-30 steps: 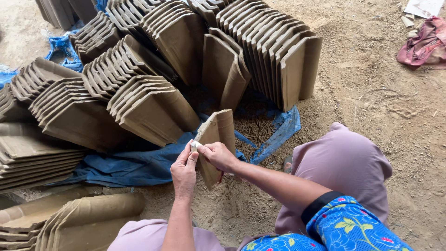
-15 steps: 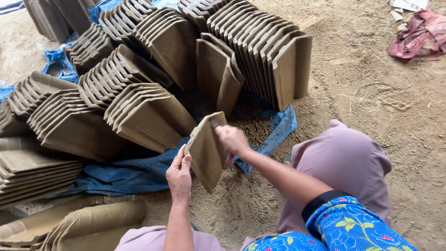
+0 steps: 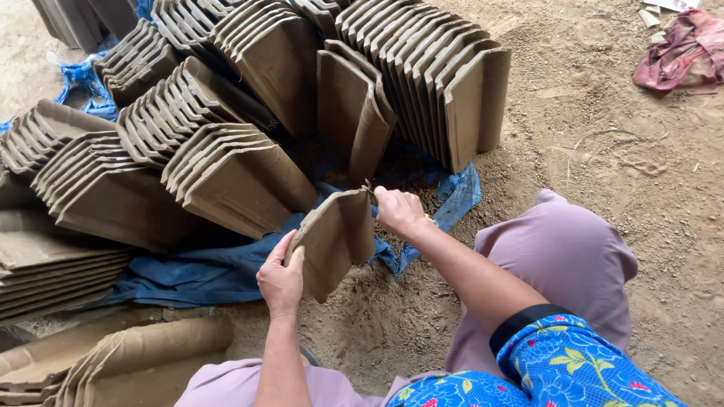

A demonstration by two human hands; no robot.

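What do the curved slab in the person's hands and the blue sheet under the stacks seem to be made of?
The slab looks like unfired clay: matte grey-brown, smooth, with crisp moulded edges, matching the stacked tiles. The blue sheet looks like thin plastic tarpaulin: crumpled, creased and dusted with soil.

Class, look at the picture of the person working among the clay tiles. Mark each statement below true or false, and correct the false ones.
1. The left hand holds the clay tile by its lower left edge. True.
2. The right hand rests on the ground. False: it is at the tile's upper right corner.
3. The stacked tiles lie partly on a blue sheet. True.
4. A green bucket stands at the top right. False: a reddish cloth lies there.
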